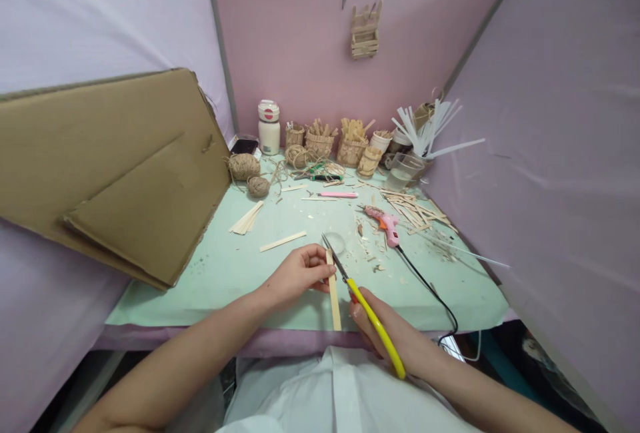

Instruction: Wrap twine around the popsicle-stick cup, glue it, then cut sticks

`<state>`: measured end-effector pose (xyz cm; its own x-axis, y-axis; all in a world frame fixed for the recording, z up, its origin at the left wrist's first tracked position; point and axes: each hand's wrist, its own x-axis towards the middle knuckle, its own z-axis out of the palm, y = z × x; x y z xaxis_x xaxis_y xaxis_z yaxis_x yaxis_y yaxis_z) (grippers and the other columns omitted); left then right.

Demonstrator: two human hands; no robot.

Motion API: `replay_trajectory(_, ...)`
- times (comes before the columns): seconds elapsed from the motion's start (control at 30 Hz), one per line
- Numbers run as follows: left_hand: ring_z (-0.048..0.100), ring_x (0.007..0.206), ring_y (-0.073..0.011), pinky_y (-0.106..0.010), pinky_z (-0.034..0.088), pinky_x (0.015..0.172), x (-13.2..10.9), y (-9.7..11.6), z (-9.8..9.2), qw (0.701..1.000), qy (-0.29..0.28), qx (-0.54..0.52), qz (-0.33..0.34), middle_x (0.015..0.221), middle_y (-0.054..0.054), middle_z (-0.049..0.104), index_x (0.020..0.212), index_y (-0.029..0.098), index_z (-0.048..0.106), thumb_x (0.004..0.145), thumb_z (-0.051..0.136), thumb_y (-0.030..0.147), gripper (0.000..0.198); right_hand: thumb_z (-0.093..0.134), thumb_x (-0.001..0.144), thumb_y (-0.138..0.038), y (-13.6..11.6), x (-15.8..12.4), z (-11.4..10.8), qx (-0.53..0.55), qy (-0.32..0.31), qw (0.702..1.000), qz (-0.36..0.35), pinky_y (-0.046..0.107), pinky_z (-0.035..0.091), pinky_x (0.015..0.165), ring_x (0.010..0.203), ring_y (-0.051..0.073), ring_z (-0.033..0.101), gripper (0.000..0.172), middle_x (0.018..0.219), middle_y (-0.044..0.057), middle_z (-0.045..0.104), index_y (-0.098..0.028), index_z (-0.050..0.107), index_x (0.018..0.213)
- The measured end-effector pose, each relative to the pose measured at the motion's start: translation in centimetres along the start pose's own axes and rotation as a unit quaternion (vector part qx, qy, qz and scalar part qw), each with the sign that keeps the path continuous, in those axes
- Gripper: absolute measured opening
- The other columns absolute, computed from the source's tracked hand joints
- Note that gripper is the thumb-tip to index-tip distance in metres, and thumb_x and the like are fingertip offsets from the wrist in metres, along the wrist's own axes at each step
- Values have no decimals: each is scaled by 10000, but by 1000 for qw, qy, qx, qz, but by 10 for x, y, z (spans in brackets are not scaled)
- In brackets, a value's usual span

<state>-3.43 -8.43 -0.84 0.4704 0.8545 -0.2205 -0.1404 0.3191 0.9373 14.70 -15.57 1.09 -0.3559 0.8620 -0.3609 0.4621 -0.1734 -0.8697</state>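
Near the table's front edge, my left hand (306, 268) pinches a flat wooden craft stick (335, 303) close to its upper end. The stick stands almost lengthwise toward me, its lower end by the table edge. My right hand (377, 316) is closed on scissors (373, 316) with yellow handles. Their blades point up and left beside the stick's top end; whether they touch it I cannot tell. Part of my right hand's fingers is hidden behind the handle. Just beyond the blades lies a round clear piece (334, 242). Another stick (283, 241) rests flat to the left.
A pink glue gun (385, 223) with a black cord lies right, near scattered sticks (413, 210). A pink cutter (338, 194), twine balls (244, 166), stick-filled baskets (320, 145) and white glue sticks (433, 126) stand or lie behind. Large cardboard (115, 173) leans at left.
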Motion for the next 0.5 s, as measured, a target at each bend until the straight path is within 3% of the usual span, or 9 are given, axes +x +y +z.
replay_trajectory(0.2,555,608,-83,-228,511,598,0,-1,0,1000,-1,-3,-4,660,31,554,760,156,549,646,746,338,292,402,868,-615,6,3,1,10,-9,1000,15,233,250,455,489,79,276,403,584,-85,342,-226,348,777)
replay_trajectory(0.5,563,618,-81,-219,506,599,0,0,1,1000,-2,-9,-5,676,35,559,763,158,552,644,750,339,293,379,827,-697,3,2,1,-10,6,1000,-22,246,295,499,554,92,310,481,656,-56,369,-220,351,773)
